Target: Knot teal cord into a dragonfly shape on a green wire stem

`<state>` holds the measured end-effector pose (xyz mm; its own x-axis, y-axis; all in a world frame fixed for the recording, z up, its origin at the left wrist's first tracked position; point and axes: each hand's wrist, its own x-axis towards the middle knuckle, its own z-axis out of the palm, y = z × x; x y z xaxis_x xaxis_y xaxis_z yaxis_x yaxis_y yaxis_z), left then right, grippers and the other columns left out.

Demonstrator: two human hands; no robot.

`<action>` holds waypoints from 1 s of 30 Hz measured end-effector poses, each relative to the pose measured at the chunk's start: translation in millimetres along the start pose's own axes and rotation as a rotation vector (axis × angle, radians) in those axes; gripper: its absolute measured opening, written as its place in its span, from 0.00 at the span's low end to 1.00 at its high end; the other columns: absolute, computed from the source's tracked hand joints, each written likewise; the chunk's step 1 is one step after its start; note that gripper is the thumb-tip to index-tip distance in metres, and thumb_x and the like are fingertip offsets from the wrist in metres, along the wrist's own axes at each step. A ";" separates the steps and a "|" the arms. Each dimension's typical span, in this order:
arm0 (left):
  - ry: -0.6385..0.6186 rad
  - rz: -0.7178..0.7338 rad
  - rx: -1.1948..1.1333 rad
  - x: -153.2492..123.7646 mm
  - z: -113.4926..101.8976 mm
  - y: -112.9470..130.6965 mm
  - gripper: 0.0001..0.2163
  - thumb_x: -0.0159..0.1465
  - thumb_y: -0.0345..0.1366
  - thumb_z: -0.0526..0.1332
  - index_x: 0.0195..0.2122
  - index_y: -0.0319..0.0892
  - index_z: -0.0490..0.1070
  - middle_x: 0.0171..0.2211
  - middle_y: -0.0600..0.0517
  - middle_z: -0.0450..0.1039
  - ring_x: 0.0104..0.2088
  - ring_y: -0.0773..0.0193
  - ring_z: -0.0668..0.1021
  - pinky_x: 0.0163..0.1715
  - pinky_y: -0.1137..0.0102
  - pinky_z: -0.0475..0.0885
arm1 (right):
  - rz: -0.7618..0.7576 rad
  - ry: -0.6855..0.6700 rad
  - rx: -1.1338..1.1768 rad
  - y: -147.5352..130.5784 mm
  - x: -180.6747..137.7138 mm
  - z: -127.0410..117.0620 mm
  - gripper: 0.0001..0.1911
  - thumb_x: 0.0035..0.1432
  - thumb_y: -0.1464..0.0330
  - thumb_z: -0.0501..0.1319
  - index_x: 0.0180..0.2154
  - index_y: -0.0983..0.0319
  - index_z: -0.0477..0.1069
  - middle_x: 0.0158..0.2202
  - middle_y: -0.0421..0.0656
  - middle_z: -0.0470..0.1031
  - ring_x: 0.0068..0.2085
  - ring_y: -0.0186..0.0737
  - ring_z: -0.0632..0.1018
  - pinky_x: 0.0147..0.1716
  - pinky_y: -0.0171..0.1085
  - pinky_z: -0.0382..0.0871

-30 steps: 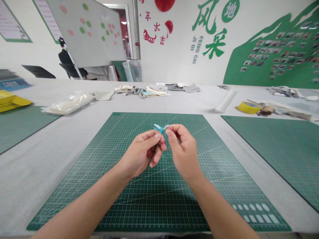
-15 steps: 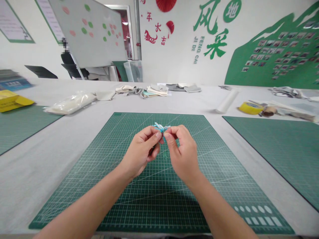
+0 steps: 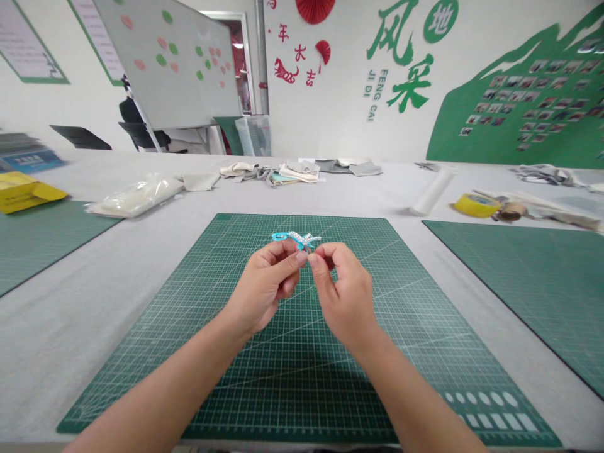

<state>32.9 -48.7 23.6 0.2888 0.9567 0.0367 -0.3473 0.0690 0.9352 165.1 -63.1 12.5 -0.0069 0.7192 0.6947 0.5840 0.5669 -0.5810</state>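
Above the green cutting mat point(image 3: 264, 377), a small bright-blue ornament point(image 3: 302, 240) with rows of white beads is held up between both hands. Its blue loop-like end sticks out to the left, past the fingers. My left hand point(image 3: 264, 283) pinches it from below between thumb and index finger, the other fingers curled in. My right hand point(image 3: 346, 292) is closed in a pinch at its lower right side, the fingertips almost meeting those of the left. The part between the fingertips is hidden.
Other green mats lie at left point(image 3: 42, 245) and right point(image 3: 528, 283). Farther back on the grey table are a plastic-wrapped pack point(image 3: 134, 196), fabric pieces point(image 3: 302, 171), a white roll point(image 3: 431, 194), a yellow tape roll point(image 3: 476, 204) and a yellow packet point(image 3: 28, 192).
The ornament has turned in the fingers, so its blue loop-like end now shows at the left and more white beads are visible. The right hand has shifted slightly downward.
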 end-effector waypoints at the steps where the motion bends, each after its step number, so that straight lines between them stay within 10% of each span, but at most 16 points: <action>1: -0.001 -0.006 -0.006 0.2 -0.3 0.1 0.07 0.59 0.38 0.63 0.32 0.40 0.68 0.15 0.60 0.55 0.16 0.77 0.57 0.15 0.79 0.47 | 0.003 -0.011 -0.003 -0.4 -0.5 0.0 0.04 0.63 0.68 0.53 0.34 0.60 0.64 0.30 0.39 0.70 0.31 0.33 0.70 0.32 0.35 0.63; 11: -0.001 -0.005 -0.104 2.0 -0.7 -1.6 0.06 0.58 0.35 0.65 0.32 0.39 0.70 0.22 0.58 0.61 0.18 0.78 0.60 0.16 0.80 0.52 | -0.268 -0.083 -0.027 -4.0 -5.5 -2.3 0.05 0.59 0.68 0.58 0.30 0.60 0.66 0.23 0.37 0.69 0.25 0.32 0.68 0.27 0.35 0.61; 17: -0.018 0.017 -0.082 2.2 -1.0 -2.1 0.06 0.59 0.35 0.63 0.32 0.39 0.68 0.18 0.60 0.56 0.17 0.78 0.57 0.15 0.80 0.49 | -0.098 0.129 0.008 -7.1 -3.1 -6.5 0.04 0.57 0.72 0.57 0.37 0.60 0.66 0.27 0.38 0.68 0.27 0.32 0.68 0.28 0.35 0.65; 30: 0.079 0.010 -0.114 4.7 -2.6 -1.7 0.08 0.55 0.34 0.67 0.29 0.40 0.67 0.17 0.60 0.59 0.15 0.78 0.61 0.12 0.83 0.50 | -0.032 0.085 0.002 -3.8 -3.0 3.6 0.07 0.56 0.69 0.60 0.38 0.58 0.65 0.33 0.40 0.73 0.34 0.36 0.75 0.35 0.38 0.69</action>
<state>32.5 -43.5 21.2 0.2151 0.9765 0.0138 -0.4501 0.0866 0.8888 160.0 -65.9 11.1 0.0431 0.6640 0.7464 0.5828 0.5902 -0.5587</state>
